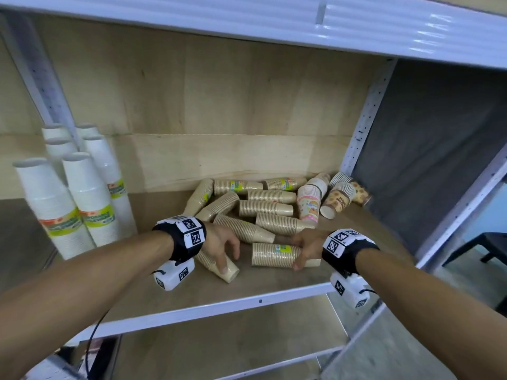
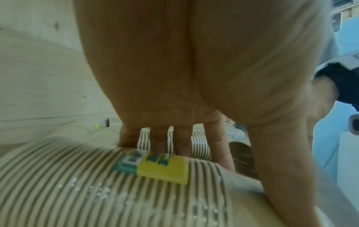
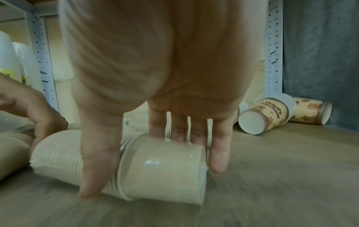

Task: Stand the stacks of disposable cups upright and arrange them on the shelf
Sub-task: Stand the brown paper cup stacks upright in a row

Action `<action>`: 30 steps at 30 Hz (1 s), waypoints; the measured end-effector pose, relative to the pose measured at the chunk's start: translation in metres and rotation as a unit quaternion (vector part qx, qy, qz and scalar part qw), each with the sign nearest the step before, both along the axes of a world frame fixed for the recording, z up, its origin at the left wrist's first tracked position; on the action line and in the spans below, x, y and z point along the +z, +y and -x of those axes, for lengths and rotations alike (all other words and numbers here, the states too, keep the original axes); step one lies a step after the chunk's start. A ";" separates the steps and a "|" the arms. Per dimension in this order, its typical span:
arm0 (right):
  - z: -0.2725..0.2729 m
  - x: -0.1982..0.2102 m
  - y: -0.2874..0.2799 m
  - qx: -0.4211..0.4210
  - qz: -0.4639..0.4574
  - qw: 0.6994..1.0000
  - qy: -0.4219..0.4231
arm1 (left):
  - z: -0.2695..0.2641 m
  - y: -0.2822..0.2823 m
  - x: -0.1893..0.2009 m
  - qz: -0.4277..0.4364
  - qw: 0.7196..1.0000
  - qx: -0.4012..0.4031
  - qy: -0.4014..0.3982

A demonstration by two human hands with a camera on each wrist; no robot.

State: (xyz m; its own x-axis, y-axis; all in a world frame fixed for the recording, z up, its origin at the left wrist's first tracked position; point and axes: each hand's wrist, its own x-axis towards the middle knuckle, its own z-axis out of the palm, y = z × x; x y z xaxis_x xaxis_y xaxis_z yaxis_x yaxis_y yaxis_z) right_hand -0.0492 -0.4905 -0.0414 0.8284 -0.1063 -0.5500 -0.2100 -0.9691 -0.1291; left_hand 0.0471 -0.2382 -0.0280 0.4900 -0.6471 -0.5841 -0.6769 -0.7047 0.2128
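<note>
Several beige cup stacks (image 1: 260,209) lie in a heap on the wooden shelf (image 1: 274,283). My left hand (image 1: 229,259) grips one lying beige stack (image 1: 229,272) near the front; in the left wrist view its fingers (image 2: 180,142) reach behind that labelled stack (image 2: 97,192) and the thumb comes down in front. My right hand (image 1: 297,252) grips the base end of another lying stack (image 1: 271,255), thumb (image 3: 97,169) in front and fingers (image 3: 219,145) behind the stack (image 3: 165,169). Both stacks lie on their sides on the shelf board.
Tall white cup stacks (image 1: 82,193) stand upright at the shelf's left. Pink printed cups (image 1: 310,204) and brown printed cups (image 1: 337,200) lie at the back right, near the perforated post (image 1: 365,119). The upper shelf (image 1: 274,20) hangs overhead. The white front rail (image 1: 219,305) runs below my wrists.
</note>
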 end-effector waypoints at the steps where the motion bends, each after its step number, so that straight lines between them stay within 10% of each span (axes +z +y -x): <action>1: 0.002 0.001 0.003 -0.004 -0.005 1.000 -0.001 | 0.001 0.001 -0.001 -0.007 1.000 -0.008 0.003; 16: -0.018 0.039 0.014 0.014 0.019 1.000 -0.006 | 0.000 0.002 0.020 -0.006 1.000 -0.005 -0.029; 30: -0.074 0.099 0.072 0.067 -0.077 0.990 -0.102 | -0.029 0.029 0.078 0.192 0.967 0.162 -0.046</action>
State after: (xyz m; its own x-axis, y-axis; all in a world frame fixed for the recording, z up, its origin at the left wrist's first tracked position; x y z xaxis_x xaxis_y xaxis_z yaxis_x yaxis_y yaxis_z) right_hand 0.0246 -0.4184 0.0581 0.9246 0.0844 -0.3714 -0.0348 -0.9524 -0.3030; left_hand 0.0758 -0.2088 0.0501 0.7423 -0.6107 -0.2756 -0.4620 -0.7645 0.4496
